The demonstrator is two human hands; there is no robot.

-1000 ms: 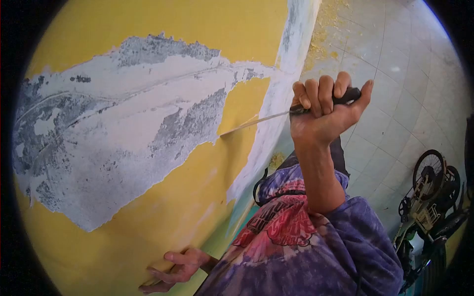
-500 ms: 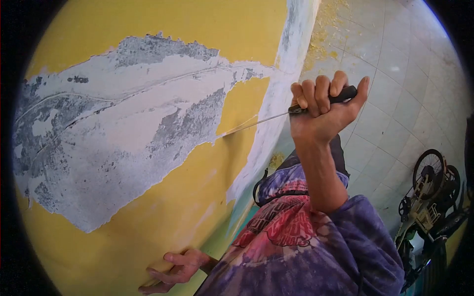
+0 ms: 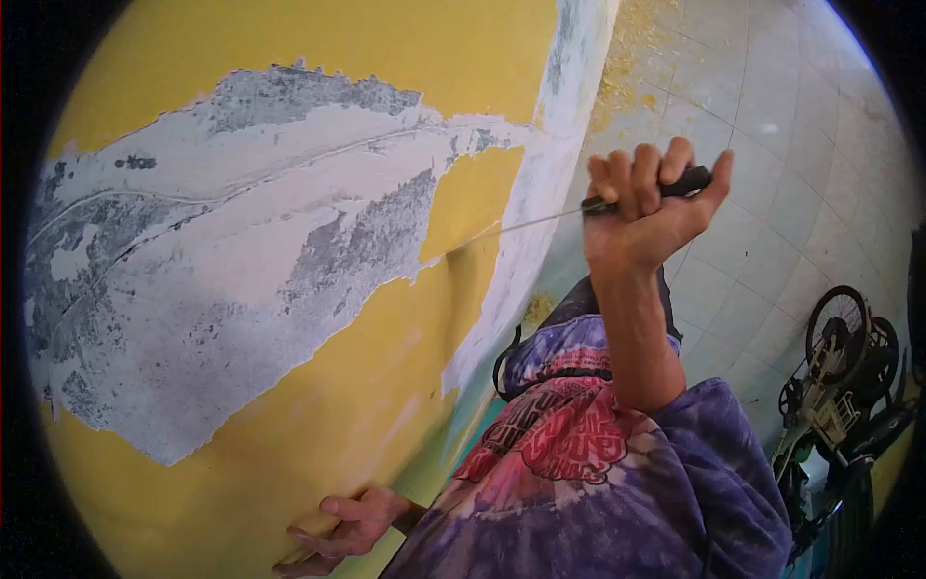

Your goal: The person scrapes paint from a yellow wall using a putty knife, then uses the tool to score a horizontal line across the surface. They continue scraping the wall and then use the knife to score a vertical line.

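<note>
My right hand [image 3: 656, 198] is closed around the black handle [image 3: 690, 181] of a scraper, thumb stretched along its end. The thin metal blade [image 3: 545, 221], seen edge-on, points left at the wall, its tip close to a narrow yellow paint patch [image 3: 471, 193]. A pale scratched line runs across the yellow from there to the bare area. Low on the yellow wall [image 3: 289, 482], my left hand [image 3: 352, 526] is open, its bent fingers apart and against the surface. A large stripped area [image 3: 222, 318], white and grey, spreads over the wall above it.
Yellow paint flakes [image 3: 632, 72] lie on the tiled floor [image 3: 762, 222] along the wall's foot. A white stripped band [image 3: 516, 212] borders the yellow near the floor. A bicycle [image 3: 839, 386] stands at the far right.
My right hand has drawn the scraper back to the right, and its blade tip is farther from the grey stripped edge. My left hand stays in place.
</note>
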